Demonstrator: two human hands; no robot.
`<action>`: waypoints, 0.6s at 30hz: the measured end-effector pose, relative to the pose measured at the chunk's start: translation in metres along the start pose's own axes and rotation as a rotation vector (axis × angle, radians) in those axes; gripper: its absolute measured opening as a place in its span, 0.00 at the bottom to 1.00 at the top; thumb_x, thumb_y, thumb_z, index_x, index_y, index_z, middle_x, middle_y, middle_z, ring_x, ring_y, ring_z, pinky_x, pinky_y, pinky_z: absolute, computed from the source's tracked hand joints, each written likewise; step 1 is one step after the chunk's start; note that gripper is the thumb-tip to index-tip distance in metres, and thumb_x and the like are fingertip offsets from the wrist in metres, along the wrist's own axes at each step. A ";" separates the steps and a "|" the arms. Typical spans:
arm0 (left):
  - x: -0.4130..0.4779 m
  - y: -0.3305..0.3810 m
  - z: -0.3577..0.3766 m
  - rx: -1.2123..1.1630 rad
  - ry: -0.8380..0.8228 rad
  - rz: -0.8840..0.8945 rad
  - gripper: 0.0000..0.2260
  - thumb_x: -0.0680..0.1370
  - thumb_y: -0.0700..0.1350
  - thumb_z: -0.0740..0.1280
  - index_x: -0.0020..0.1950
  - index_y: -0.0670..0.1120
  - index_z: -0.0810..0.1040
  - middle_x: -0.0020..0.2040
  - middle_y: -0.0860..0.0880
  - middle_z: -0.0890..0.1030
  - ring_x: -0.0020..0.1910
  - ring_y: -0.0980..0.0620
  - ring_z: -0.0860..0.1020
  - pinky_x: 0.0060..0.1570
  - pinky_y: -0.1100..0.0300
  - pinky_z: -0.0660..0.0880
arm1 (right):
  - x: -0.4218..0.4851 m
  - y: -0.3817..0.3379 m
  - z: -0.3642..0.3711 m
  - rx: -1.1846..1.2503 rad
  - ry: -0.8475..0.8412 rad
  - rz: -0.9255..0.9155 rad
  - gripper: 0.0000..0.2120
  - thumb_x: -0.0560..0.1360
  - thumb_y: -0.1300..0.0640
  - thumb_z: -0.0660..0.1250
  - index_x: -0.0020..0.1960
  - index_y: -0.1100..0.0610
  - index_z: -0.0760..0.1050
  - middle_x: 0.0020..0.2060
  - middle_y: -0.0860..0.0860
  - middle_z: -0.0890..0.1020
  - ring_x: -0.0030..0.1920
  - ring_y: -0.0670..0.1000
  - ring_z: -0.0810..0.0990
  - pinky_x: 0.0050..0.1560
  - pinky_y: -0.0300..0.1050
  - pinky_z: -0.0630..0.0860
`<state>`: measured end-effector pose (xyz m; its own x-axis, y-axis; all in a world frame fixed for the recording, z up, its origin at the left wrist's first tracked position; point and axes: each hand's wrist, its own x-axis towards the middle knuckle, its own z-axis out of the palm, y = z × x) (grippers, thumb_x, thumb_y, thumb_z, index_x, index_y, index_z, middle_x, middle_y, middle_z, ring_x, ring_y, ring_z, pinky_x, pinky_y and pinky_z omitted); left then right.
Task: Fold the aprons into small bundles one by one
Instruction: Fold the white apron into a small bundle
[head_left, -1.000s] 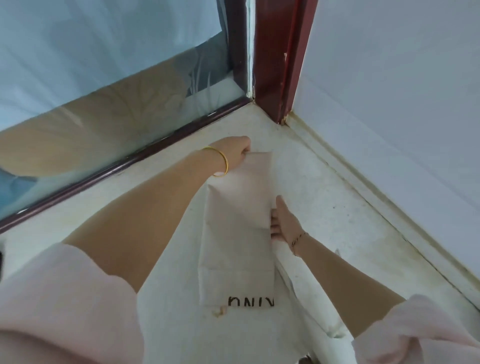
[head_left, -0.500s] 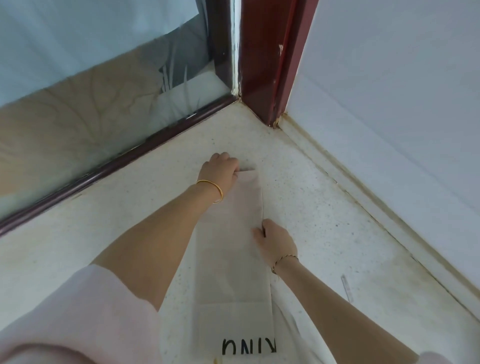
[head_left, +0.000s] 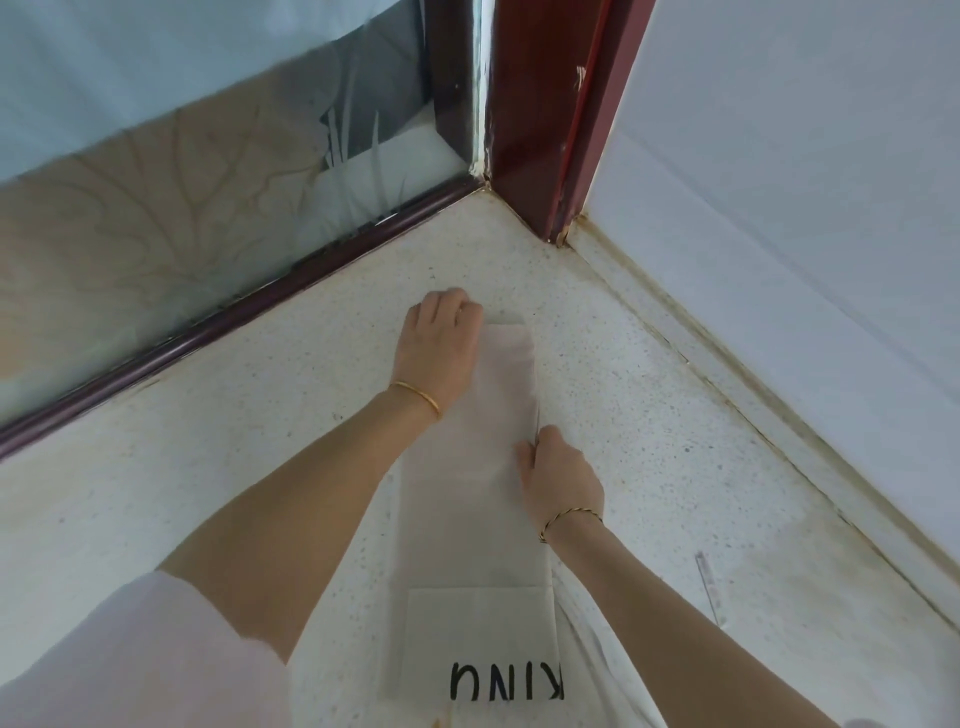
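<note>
From the head camera I count one apron (head_left: 467, 519), two hands and two bracelets, one per wrist. The apron is a pale cream cloth folded into a long narrow strip, lying flat on the speckled surface (head_left: 675, 415) and running from the bottom of my picture away to the left hand (head_left: 441, 348). That hand sits on the strip's far left corner with its fingers curled down over the cloth, gripping it there; a plain gold bangle (head_left: 418, 397) circles its wrist. The right hand (head_left: 561, 478) is nearer to me, at the strip's right edge, thumb on top of the cloth and fingers curled at the edge, pinching it; its wrist carries a twisted bracelet (head_left: 569, 519). The hands are apart, with a stretch of smooth strip between them. Behind the right wrist a squarer folded panel lies on top of the strip, bearing one row of black letters (head_left: 506, 680) that read upside down to me. Beyond the left hand I see one patterned glass pane (head_left: 182, 208), one dark red post (head_left: 540, 130) and, past the right hand, a white wall (head_left: 805, 182).
</note>
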<state>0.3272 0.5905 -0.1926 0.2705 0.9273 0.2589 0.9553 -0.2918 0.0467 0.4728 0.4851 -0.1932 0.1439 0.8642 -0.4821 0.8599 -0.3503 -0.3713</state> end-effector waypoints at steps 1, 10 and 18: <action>-0.012 0.003 0.004 -0.007 0.007 0.064 0.07 0.70 0.36 0.69 0.46 0.42 0.77 0.50 0.42 0.78 0.46 0.41 0.76 0.45 0.52 0.73 | 0.000 -0.001 0.000 -0.016 0.002 0.001 0.12 0.81 0.50 0.51 0.43 0.56 0.62 0.31 0.49 0.70 0.28 0.49 0.66 0.27 0.42 0.62; -0.057 -0.002 0.018 0.007 -0.366 -0.021 0.27 0.78 0.54 0.46 0.73 0.46 0.65 0.74 0.39 0.62 0.74 0.40 0.59 0.71 0.42 0.55 | 0.009 -0.018 -0.003 -0.067 0.001 -0.088 0.09 0.81 0.53 0.51 0.45 0.56 0.61 0.31 0.49 0.69 0.28 0.48 0.66 0.26 0.42 0.60; -0.050 0.012 0.018 0.053 -0.393 0.092 0.29 0.78 0.56 0.39 0.77 0.48 0.53 0.78 0.41 0.50 0.77 0.43 0.49 0.74 0.46 0.47 | 0.001 -0.003 -0.007 -0.066 0.037 -0.039 0.10 0.80 0.52 0.53 0.42 0.56 0.61 0.30 0.49 0.68 0.27 0.48 0.65 0.27 0.41 0.60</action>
<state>0.3271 0.5447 -0.2228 0.3706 0.9197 -0.1296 0.9269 -0.3751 -0.0115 0.4733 0.4893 -0.1866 0.1266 0.8897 -0.4386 0.8952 -0.2929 -0.3358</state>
